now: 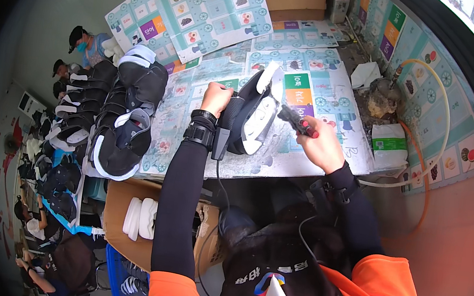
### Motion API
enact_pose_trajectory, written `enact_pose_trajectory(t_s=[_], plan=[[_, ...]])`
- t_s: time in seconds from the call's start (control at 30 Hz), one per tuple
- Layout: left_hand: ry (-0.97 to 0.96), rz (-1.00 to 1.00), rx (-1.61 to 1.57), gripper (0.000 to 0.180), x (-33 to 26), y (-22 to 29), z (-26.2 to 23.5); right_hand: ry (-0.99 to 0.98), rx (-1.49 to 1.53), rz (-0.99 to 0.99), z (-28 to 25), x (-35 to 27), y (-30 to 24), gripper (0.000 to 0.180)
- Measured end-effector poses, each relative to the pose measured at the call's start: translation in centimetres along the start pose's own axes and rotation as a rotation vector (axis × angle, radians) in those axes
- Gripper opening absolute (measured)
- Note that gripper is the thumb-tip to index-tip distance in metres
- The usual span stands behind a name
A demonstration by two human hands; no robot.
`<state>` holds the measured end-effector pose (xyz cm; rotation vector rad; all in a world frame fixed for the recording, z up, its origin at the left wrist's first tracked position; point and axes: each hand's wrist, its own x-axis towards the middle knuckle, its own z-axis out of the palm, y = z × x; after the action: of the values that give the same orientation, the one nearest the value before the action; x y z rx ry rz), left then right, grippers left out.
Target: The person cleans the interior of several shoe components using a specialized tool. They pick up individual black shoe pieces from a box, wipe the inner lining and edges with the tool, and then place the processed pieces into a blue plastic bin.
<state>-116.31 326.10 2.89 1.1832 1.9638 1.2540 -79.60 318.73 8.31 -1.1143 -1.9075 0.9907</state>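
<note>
A black-and-white shoe upper (256,123) stands tilted over the papered worktable, its pale underside turned toward my right hand. My left hand (216,98) is closed at the upper's left side; a black device (225,127) with a cable, at that wrist, partly hides the fingers. In my right hand (322,146) is a brush (298,121) with a red handle end and a dark, worn head. The fingers wrap round its handle. The brush head points at the upper, a little to the right of it, seemingly apart from it.
Rows of black-and-white shoe uppers (120,143) stand left of the table. Below is a cardboard box (119,225) with white soles (140,218). At the right lie a clogged pot (382,98), a white bag (389,145) and a hose (445,124). Other people work at far left.
</note>
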Motion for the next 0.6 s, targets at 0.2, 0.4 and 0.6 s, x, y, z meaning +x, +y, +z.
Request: enact_pose_trajectory(t_s=[0.2,0.4,0.6], plan=[[0.008,-0.009,-0.029,0.024,0.1,-1.0,-0.9,-0.09,-0.022,0.011,0.6,0.5,0.5,0.017],[0.038,-0.046,-0.053,0.041,-1.1,0.3,-0.2,-0.113,0.033,-0.007,0.8,0.1,0.3,0.014],[0.034,-0.025,-0.012,0.048,-2.0,0.5,-0.6,-0.129,0.013,-0.065,1.1,-0.3,1.1,0.016]])
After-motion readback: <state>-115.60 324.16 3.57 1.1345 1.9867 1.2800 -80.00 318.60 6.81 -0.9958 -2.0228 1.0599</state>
